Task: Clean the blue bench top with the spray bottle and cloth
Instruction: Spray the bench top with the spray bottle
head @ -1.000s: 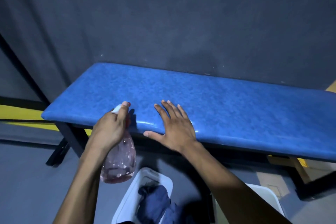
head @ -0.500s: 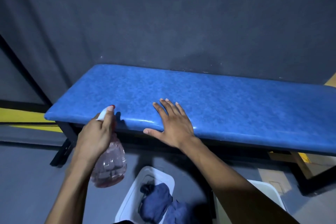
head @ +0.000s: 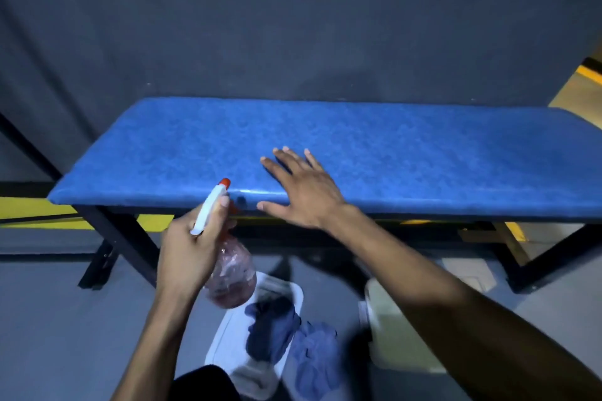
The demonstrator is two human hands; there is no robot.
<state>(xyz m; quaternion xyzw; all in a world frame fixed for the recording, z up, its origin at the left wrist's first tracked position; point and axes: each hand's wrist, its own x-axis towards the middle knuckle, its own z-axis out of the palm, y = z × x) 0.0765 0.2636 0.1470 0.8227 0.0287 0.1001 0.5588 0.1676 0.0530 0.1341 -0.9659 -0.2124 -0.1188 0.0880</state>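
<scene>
The blue padded bench top (head: 407, 153) runs across the middle of the view on a black frame. My left hand (head: 192, 247) grips a clear spray bottle (head: 233, 273) with pinkish liquid, a white head and a red nozzle tip that points at the bench's front edge. My right hand (head: 304, 189) lies flat, fingers spread, on the bench's near edge just right of the nozzle. A blue cloth (head: 270, 332) lies bunched in a white bin (head: 228, 338) on the floor below.
A second white container (head: 391, 332) stands on the floor right of the bin, partly behind my right arm. A dark grey wall backs the bench. Black bench legs (head: 120, 241) angle down at both ends. Yellow floor markings show at left and right.
My left hand has turned the bottle so its white head and red nozzle now show, aimed at the bench edge. The view has shifted right. My right hand stays flat on the bench.
</scene>
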